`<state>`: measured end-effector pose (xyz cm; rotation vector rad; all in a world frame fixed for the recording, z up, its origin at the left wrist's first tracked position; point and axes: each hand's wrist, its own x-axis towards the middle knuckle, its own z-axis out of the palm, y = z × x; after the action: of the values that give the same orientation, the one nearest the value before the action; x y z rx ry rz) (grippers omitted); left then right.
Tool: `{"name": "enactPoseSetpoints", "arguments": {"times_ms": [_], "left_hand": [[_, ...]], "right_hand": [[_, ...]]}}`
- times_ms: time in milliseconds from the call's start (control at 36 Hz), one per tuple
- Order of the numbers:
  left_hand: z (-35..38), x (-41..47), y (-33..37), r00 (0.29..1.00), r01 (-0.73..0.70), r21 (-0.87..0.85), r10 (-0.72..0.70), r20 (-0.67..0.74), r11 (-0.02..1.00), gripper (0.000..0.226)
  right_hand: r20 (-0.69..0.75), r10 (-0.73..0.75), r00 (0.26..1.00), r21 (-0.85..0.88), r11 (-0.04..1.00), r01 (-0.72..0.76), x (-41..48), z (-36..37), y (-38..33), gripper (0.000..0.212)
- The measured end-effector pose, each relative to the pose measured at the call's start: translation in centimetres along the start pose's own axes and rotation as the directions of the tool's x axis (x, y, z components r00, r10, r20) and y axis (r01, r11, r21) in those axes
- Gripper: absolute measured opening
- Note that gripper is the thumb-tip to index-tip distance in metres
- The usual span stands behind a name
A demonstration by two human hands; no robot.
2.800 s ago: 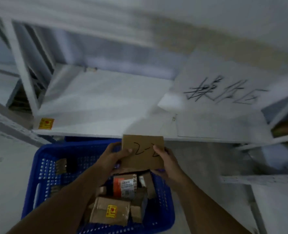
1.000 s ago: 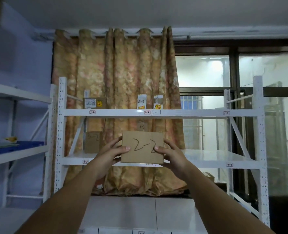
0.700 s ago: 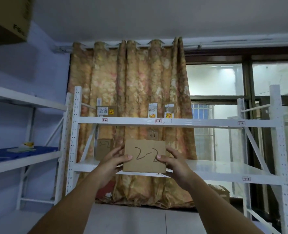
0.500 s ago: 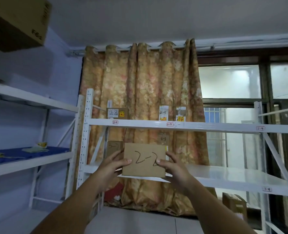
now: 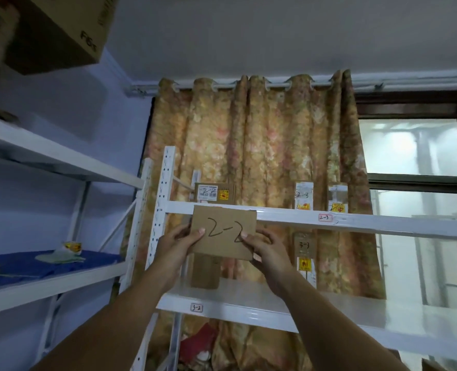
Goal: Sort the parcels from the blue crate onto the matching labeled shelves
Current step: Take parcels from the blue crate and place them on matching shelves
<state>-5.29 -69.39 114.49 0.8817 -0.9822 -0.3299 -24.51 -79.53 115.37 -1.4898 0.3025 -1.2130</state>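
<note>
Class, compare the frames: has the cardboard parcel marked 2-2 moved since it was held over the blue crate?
Yes. The 2-2 parcel, held in the left hand and right hand, has risen from the crate to the upper shelf beam.

Brown parcel [image 5: 223,231], white shelves [image 5: 356,223], gold floral curtain [image 5: 262,145].

Matt brown cardboard parcel [image 5: 223,231] with black marker ink, glossy white painted metal shelves [image 5: 356,223] with perforated uprights, patterned woven cloth curtain [image 5: 262,145], matt cardboard box [image 5: 58,30] upper left, blue cloth-like liner [image 5: 34,263] on left shelf
</note>
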Motion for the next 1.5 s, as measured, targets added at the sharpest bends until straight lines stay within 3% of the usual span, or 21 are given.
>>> {"name": "enactPoseSetpoints", "arguments": {"times_ms": [194, 361, 556, 694, 889, 972, 1139, 1278, 1500], "left_hand": [[-2.4, 7.1, -0.6, 0.975, -0.17, 0.241, 0.199, -0.099, 0.956, 0.023], [-2.6, 14.3, -1.7, 0.926, -0.268, 0.406, 0.35, -0.141, 0.874, 0.029], [-1.1, 23.2, -3.1, 0.86, -0.336, 0.563, 0.49, -0.143, 0.755, 0.026], [0.6, 28.3, -4.1, 0.836, -0.337, 0.623, 0.529, -0.148, 0.707, 0.04], [1.3, 35.5, -6.3, 0.858, -0.19, 0.798, 0.491, -0.148, 0.572, 0.056], [1.4, 37.9, -7.7, 0.872, -0.143, 0.814, 0.46, -0.166, 0.563, 0.058], [0.5, 41.6, -11.0, 0.905, -0.075, 0.847, 0.393, -0.164, 0.527, 0.023], [0.2, 41.6, -11.2, 0.92, -0.046, 0.886, 0.364, -0.142, 0.461, 0.031], [1.2, 39.3, -10.1, 0.968, 0.015, 0.927, 0.227, -0.108, 0.375, 0.02]], "right_hand": [[0.002, -0.084, 0.997, -0.043, 0.996, 0.084, 6.9, 4.5, 0.9, 0.047], [0.018, -0.208, 0.978, -0.195, 0.959, 0.207, 14.2, 6.4, 1.6, 0.067], [0.029, -0.369, 0.929, -0.282, 0.889, 0.361, 22.1, 6.9, 2.3, 0.038], [0.058, -0.441, 0.896, -0.374, 0.822, 0.429, 28.7, 6.6, 2.6, 0.041], [0.095, -0.345, 0.934, -0.556, 0.76, 0.337, 38.0, 7.3, 3.6, 0.045], [0.109, -0.302, 0.947, -0.669, 0.682, 0.295, 39.7, 7.1, 4.0, 0.031], [0.138, -0.237, 0.962, -0.777, 0.576, 0.254, 42.8, 7.0, 5.3, 0.014], [0.185, -0.196, 0.963, -0.826, 0.5, 0.26, 43.3, 7.5, 5.6, 0.031], [0.166, -0.183, 0.969, -0.896, 0.382, 0.225, 42.1, 7.2, 5.6, 0.03]]}}
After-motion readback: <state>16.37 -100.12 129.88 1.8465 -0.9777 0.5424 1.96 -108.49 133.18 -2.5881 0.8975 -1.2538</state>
